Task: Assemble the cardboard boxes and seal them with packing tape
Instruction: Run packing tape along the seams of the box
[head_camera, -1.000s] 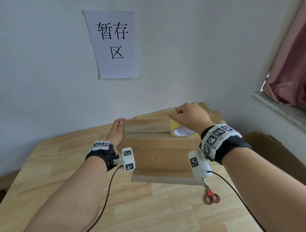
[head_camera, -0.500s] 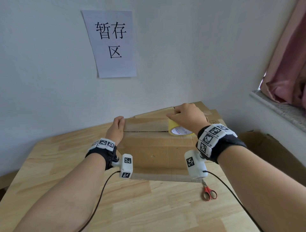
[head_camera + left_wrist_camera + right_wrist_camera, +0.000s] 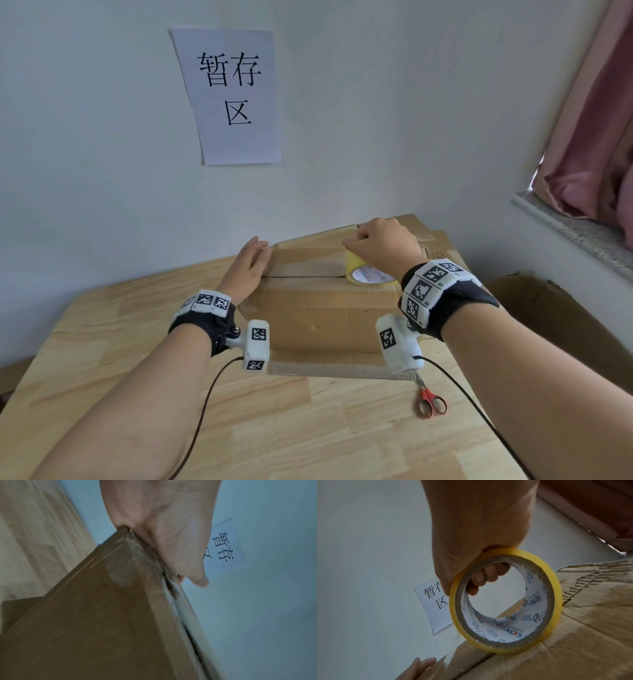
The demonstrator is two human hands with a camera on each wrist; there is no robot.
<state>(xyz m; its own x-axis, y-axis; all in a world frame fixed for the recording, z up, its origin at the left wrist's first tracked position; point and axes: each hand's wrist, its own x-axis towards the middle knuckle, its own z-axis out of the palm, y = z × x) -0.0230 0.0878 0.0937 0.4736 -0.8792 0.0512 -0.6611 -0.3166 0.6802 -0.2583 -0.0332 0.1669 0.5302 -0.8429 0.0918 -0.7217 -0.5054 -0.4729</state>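
A brown cardboard box (image 3: pixel 318 315) stands on the wooden table, its top flaps folded down with a seam across the top. My left hand (image 3: pixel 251 265) lies flat with straight fingers against the box's left end, pressing a clear tape end (image 3: pixel 123 566) at the corner. My right hand (image 3: pixel 380 245) grips a yellow roll of packing tape (image 3: pixel 364 272) standing on edge on the seam; fingers curl through the core (image 3: pixel 485 578). A tape strip runs along the seam between the hands.
Red-handled scissors (image 3: pixel 430 401) lie on the table (image 3: pixel 137 394) by the box's near right corner. More flattened cardboard (image 3: pixel 442 243) lies behind the box. An open carton (image 3: pixel 561 325) sits right of the table. A paper sign (image 3: pixel 233 92) hangs on the wall.
The right hand has kept the roll on the seam at the box's right part, shifting only slightly. The left hand stays pressed at the left end.
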